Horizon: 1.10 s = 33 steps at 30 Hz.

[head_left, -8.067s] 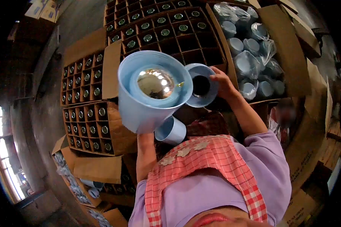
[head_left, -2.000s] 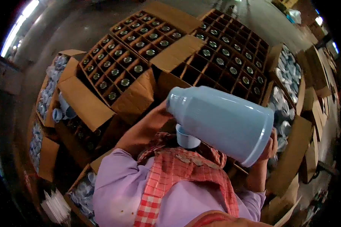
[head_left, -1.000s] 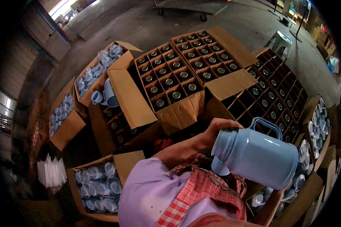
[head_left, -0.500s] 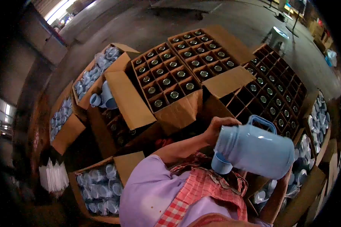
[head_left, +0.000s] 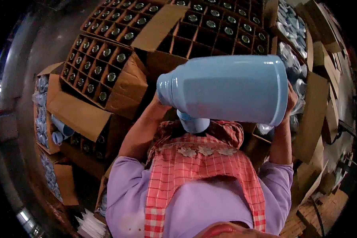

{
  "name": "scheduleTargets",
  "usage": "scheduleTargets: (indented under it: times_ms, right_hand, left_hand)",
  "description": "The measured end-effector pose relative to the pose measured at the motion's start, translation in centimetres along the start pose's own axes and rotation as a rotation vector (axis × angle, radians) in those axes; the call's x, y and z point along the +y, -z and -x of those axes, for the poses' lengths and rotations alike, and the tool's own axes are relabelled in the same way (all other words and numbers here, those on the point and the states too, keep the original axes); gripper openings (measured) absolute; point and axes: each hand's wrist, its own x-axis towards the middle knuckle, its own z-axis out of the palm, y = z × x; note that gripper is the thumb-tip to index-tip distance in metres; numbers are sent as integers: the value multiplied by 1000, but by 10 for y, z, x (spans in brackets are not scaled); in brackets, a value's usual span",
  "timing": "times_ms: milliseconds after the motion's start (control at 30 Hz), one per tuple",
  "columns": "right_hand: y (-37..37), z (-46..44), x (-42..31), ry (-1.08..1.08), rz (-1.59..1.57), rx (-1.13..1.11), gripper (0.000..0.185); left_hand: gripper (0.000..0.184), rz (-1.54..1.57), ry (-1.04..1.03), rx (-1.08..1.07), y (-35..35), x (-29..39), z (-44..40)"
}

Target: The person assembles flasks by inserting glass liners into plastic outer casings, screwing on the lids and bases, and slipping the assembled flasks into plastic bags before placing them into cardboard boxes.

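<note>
A large light-blue thermos flask casing [head_left: 230, 89] lies sideways in front of my chest, its narrow neck to the left and its wide base to the right. My left hand [head_left: 162, 101] grips it from under the neck, fingers mostly hidden behind it. At the base end, my right hand [head_left: 291, 99] clasps the far side, only partly showing. Just below the neck is a small light-blue cup [head_left: 194, 123] in front of the red checked apron [head_left: 204, 168]; whether a hand holds it is hidden.
A divided carton [head_left: 127, 89] with silver-tipped glass pieces stands at the left front; a larger divided carton [head_left: 210, 37] lies ahead. Open boxes of wrapped bluish pieces [head_left: 291, 27] stand right. Another blue casing [head_left: 61, 126] lies at left, above a stack of white sheets [head_left: 90, 225].
My view has turned right and down. The casing now lies nearly level across my chest, its handle no longer showing. My right hand has come into view at the base.
</note>
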Motion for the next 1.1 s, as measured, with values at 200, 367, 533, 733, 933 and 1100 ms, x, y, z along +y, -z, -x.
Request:
scheduleTargets:
  times_ms: [200,367,533,733,933,1100]
  right_hand:
    - [-8,26,33,-383,-586,9,17]
    - [-7,26,26,-685,-1028,14,38]
    - [-9,-12,27,-895,-826,-129,41]
    - [-30,-19,39,-861,-867,-251,43]
    - [-70,-34,-27,-458,-845,-133,36]
    - [-74,-59,-41,-211,-618,-213,31]
  left_hand:
    - [24,-27,-62,78,-9,6,-10]
    - [24,-85,-349,-61,-24,19,-6]
    - [35,-379,-642,-76,-20,-13,-8]
    - [55,-939,-638,-200,-15,-8,25]
    - [55,-595,-268,-46,-10,63,24]
    - [34,-433,77,80,-15,51,-9]
